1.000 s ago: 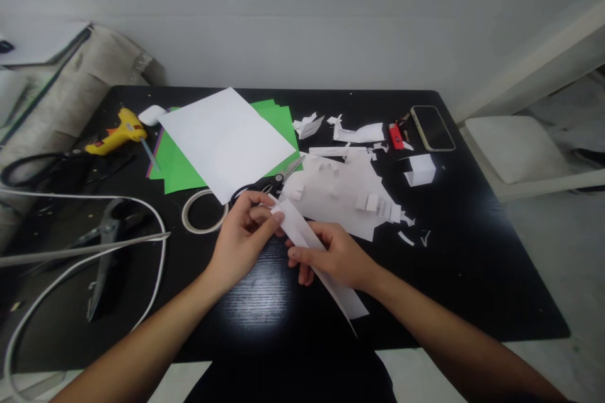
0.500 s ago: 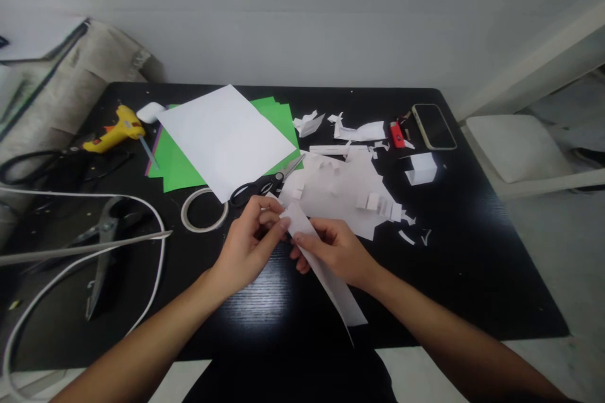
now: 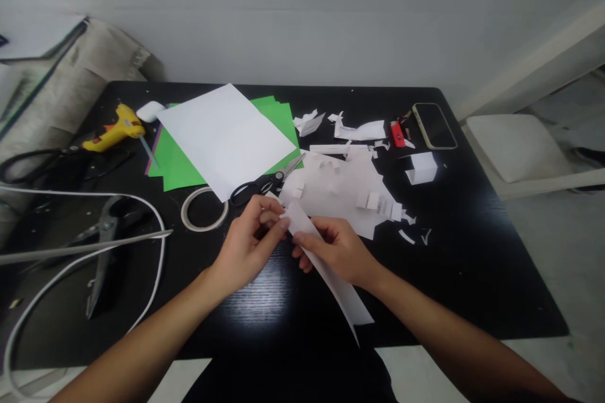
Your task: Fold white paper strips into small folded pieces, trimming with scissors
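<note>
A long folded strip of white paper (image 3: 338,283) slants from between my hands down toward the table's front edge, its two layers apart at the lower end. My left hand (image 3: 250,239) pinches the strip's upper left corner between thumb and fingers. Gripping its right side just below is my right hand (image 3: 338,249), thumb on top and fingertips underneath. Right behind the hands lies a cut white sheet (image 3: 347,189) with small folded paper pieces on it. Black-handled scissors (image 3: 267,184) rest beyond my left hand, blades toward the upper right.
On the black table (image 3: 472,277) lie a white sheet (image 3: 227,138) over green sheets (image 3: 177,167), a tape roll (image 3: 185,217), a yellow glue gun (image 3: 116,132), pliers (image 3: 101,264) with a white cable (image 3: 162,252), paper scraps, a red lighter (image 3: 397,134) and a phone (image 3: 435,126).
The lower end of the folded strip has swung slightly to the right. Both hands keep nearly the same place and hold on the paper.
</note>
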{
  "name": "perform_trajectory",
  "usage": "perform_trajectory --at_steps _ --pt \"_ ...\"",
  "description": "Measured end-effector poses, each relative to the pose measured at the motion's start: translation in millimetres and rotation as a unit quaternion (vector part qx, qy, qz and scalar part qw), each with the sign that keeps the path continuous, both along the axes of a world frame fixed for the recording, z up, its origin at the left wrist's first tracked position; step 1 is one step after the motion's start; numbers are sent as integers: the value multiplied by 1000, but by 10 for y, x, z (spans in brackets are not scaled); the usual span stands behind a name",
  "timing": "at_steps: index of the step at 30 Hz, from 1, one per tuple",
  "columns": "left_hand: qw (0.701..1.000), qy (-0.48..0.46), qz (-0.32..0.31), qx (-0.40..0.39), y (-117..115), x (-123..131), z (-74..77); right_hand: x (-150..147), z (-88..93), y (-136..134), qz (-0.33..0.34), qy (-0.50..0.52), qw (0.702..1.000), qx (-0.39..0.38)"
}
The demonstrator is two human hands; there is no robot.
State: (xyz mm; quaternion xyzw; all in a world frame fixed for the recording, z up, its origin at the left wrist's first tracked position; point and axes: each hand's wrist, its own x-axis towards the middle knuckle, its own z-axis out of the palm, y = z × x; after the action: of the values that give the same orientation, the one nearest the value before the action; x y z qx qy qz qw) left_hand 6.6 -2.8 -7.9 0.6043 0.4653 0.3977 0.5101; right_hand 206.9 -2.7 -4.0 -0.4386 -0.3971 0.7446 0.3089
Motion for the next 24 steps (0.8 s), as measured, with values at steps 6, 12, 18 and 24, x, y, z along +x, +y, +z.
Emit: perform_trajectory --at_steps 6,12,18,24 --pt "1000 -8 -13 -2 2 -3 3 0 -8 -7 2 -2 1000 -3" --pt "999 -23 -18 -19 -6 4 2 21 17 15 15 -31 999 27" --pt "996 -33 -62 -48 -30 37 -32 30 6 52 -27 -43 995 87" --pt "996 -21 -77 -51 -45 49 -59 46 -7 44 -25 -35 997 62"
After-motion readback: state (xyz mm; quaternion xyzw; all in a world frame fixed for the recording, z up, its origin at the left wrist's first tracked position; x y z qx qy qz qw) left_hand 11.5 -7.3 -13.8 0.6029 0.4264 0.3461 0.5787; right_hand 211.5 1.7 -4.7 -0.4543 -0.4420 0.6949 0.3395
